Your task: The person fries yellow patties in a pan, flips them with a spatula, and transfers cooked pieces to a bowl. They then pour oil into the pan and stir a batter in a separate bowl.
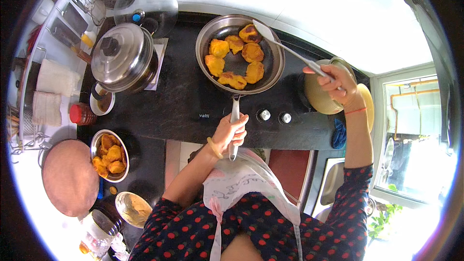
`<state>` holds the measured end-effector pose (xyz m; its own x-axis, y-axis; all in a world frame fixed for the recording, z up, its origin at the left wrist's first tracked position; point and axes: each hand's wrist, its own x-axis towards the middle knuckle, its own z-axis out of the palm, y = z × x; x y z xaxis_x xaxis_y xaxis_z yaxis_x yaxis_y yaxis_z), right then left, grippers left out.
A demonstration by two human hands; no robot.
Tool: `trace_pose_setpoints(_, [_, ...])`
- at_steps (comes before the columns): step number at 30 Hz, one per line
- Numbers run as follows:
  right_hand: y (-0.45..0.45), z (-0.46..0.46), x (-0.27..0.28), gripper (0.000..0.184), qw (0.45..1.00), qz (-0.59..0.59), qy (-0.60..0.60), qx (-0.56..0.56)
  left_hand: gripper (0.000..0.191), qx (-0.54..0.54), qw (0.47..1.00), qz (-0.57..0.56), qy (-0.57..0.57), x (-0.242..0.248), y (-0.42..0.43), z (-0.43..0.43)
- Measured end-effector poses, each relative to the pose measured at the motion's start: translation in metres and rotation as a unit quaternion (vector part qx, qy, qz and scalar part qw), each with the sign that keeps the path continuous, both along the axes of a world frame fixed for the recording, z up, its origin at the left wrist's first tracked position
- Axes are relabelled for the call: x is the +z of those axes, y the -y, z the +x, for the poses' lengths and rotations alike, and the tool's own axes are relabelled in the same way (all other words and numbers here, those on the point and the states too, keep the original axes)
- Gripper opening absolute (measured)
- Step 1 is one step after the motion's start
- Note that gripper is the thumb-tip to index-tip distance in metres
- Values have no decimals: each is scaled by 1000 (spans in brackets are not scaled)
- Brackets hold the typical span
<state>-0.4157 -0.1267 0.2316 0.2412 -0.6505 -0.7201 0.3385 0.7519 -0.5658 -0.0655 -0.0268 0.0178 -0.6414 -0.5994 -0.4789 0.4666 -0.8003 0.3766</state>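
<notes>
My left hand (pixel 230 132) is closed around the metal handle (pixel 235 108) of a frying pan (pixel 201 63) on the black hob. Several golden-orange fried patties (pixel 252 52) lie in a ring inside the pan; the one at the top (pixel 250 33) has dark browned patches. In my right hand (pixel 339 84) is the grey handle of a spatula (pixel 290 51), which slants over the pan's right rim. Its pale blade (pixel 262 30) is beside the top patty; I cannot tell whether they touch.
A lidded steel pot (pixel 119 56) stands left of the pan, a ribbed pot (pixel 320 90) to the right. Nearer on the left are a bowl of fried pieces (pixel 126 166), a bowl of pale batter or paste (pixel 134 208), a red-lidded jar (pixel 82 113) and a round wooden board (pixel 70 177).
</notes>
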Motion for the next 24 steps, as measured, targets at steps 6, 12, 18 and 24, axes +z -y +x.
trace_pose_setpoints(6, [-60,60,5,33,802,-251,-523,141,15,4,999,-33,-12,24,10,13])
trace_pose_setpoints(12, [-108,83,-30,45,542,-421,-699,202,19,-8,998,-57,3,31,-18,34])
trace_pose_setpoints(18, [-128,104,-36,43,678,-361,-617,168,24,-15,997,-75,29,56,-32,57])
trace_pose_setpoints(24, [-141,120,-27,44,714,-331,-585,195,20,-9,997,-72,27,50,-35,71])
